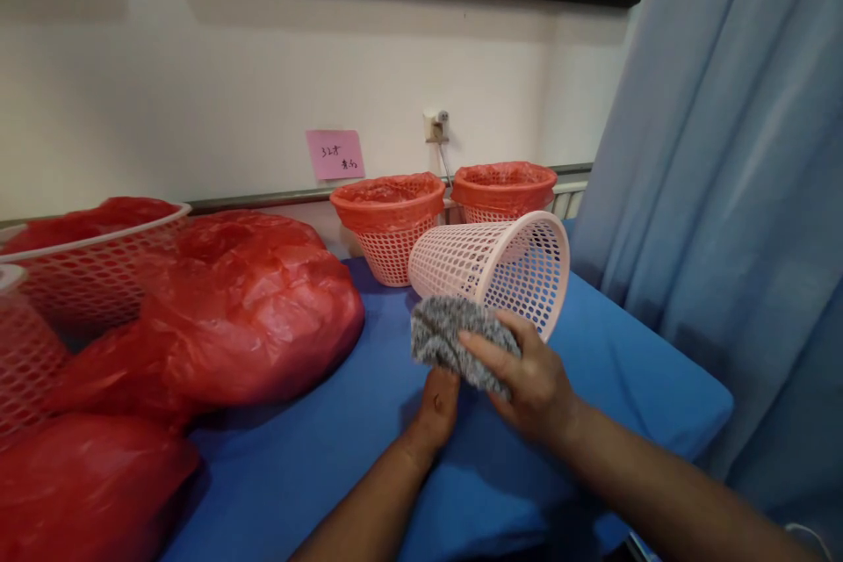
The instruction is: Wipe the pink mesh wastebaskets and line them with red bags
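Observation:
A fuzzy grey cloth [454, 338] is bunched in my right hand [536, 378], whose thumb and fingers close on its right side. Just below the cloth is my left hand [440, 404]; its fingers are hidden behind the cloth, so I cannot tell whether they grip it. Directly beyond both hands a pale pink perforated plastic basket [454, 255] lies on its side, its round mouth turned toward the right and front. The cloth covers part of the basket's near lower edge in this view. Whether the two touch is unclear.
Two baskets lined with red bags, one left [388, 233] and one right [504, 189], stand by the wall. Stuffed red plastic bags [256, 307] and a wide lined basket [85, 272] fill the left of the blue-covered table [316, 465]. A blue curtain [724, 193] hangs at right.

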The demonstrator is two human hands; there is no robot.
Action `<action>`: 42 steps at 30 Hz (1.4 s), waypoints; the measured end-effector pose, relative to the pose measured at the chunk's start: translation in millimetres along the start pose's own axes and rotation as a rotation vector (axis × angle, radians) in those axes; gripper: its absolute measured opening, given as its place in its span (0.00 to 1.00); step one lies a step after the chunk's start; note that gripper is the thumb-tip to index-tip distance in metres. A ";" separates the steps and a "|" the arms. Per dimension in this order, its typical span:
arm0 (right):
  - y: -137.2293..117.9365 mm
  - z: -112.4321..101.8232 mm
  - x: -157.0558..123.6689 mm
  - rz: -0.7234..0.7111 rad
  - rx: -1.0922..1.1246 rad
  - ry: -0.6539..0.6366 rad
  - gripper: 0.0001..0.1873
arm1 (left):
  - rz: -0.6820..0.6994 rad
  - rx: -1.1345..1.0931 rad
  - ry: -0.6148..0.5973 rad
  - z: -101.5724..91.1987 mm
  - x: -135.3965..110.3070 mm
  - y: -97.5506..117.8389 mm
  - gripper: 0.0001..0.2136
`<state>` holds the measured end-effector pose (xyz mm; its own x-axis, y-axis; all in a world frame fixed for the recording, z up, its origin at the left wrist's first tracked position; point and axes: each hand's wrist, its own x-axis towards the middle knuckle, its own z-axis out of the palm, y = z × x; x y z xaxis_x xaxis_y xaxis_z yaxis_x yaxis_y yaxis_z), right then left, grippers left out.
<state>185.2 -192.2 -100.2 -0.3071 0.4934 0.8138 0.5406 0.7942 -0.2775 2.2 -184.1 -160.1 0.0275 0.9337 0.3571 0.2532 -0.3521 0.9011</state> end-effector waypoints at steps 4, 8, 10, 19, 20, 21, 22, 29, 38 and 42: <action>35.7 -21.8 72.4 0.081 -0.103 0.206 0.29 | 0.041 -0.016 -0.094 6.0 5.7 5.2 0.16; 99.2 -46.5 103.1 0.370 -0.166 0.359 0.28 | 0.050 -0.018 -0.112 8.1 7.0 7.4 0.15; 131.7 -51.9 92.4 0.543 -0.215 0.357 0.28 | 0.062 -0.018 -0.111 8.1 6.9 6.7 0.15; 156.1 -9.3 -51.5 0.739 -0.310 -0.135 0.21 | 0.091 0.012 -0.146 11.7 7.5 5.5 0.14; 146.4 -5.0 -59.9 0.718 -0.271 -0.189 0.21 | 0.092 0.012 -0.146 12.1 7.3 5.6 0.14; 134.7 -1.5 -65.3 0.694 -0.208 -0.239 0.21 | 0.092 0.011 -0.142 12.4 7.1 5.6 0.14; 121.2 1.0 -67.9 0.667 -0.111 -0.284 0.22 | 0.092 0.009 -0.140 12.6 6.8 5.3 0.14; 31.8 0.2 -17.4 0.620 0.538 -0.169 0.26 | 0.121 0.062 -0.125 10.6 5.5 0.5 0.12; 149.3 -37.3 76.1 0.751 0.082 0.364 0.25 | 0.123 0.168 -0.183 4.6 5.3 5.2 0.12; 178.1 -28.0 9.5 0.757 -0.180 0.123 0.25 | 0.111 0.150 -0.170 5.2 7.2 8.2 0.13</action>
<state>300.5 -56.0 -127.6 0.2786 0.8261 0.4899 0.6900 0.1826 -0.7004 9.6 -179.9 -151.5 0.2221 0.8920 0.3936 0.3798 -0.4510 0.8077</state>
